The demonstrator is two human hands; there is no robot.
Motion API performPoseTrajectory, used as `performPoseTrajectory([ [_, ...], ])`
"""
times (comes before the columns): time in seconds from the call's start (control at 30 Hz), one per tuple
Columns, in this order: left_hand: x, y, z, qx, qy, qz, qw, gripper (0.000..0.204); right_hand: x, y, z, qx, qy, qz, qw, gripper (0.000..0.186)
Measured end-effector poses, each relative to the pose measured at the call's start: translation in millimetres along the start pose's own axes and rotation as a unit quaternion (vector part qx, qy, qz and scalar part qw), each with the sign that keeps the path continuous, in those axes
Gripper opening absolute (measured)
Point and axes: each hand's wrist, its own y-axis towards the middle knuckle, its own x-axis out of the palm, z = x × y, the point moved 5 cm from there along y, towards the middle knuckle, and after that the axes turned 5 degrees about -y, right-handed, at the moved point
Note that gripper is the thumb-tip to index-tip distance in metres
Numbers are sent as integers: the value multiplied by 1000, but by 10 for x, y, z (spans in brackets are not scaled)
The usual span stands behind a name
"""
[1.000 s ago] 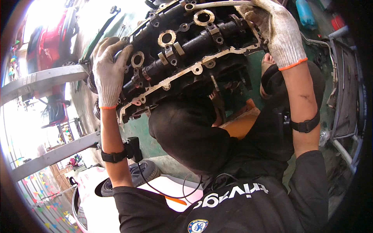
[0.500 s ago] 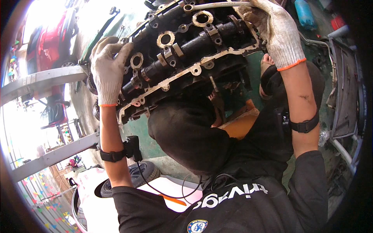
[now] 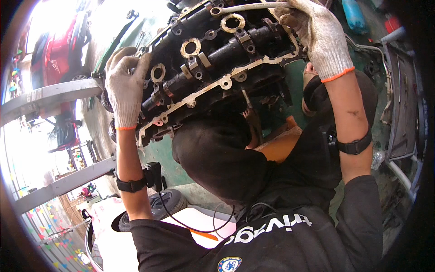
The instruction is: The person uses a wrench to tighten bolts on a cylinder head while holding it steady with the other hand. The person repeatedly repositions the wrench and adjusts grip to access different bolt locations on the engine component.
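A black engine cylinder head (image 3: 235,45), with a camshaft, pale ring-shaped bores and a light gasket edge, lies tilted across the upper middle. My left hand (image 3: 124,86), in a dirty white knit glove, has its fingers curled on the head's left end, with some fingertips hidden. My gloved right hand (image 3: 324,43) is closed around the right end of a long pale wrench (image 3: 249,7) at the top right of the head. The wrench's ring end rests near the upper bolts; whether it is seated on one I cannot tell.
My bent legs sit by an orange seat (image 3: 276,149). Grey steel beams (image 3: 50,95) cross at left, with a red car (image 3: 56,50) beyond. A tyre (image 3: 161,204) lies below. At right are a blue bottle (image 3: 355,16), a metal frame (image 3: 401,104) and pipes.
The wrench's ring end and the cylinder head have shifted slightly left. My left hand has moved a little down, still on the head; my right hand stays on the wrench.
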Motion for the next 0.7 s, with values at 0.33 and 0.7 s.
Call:
performPoseTrajectory([
  [0.33,-13,30,21,6,17,5,1000,33,19,3,1,-11,19,-11,1000,11],
  [0.7,6,43,20,24,1,-8,1000,35,50,-18,-14,-14,6,-11,1000,11],
])
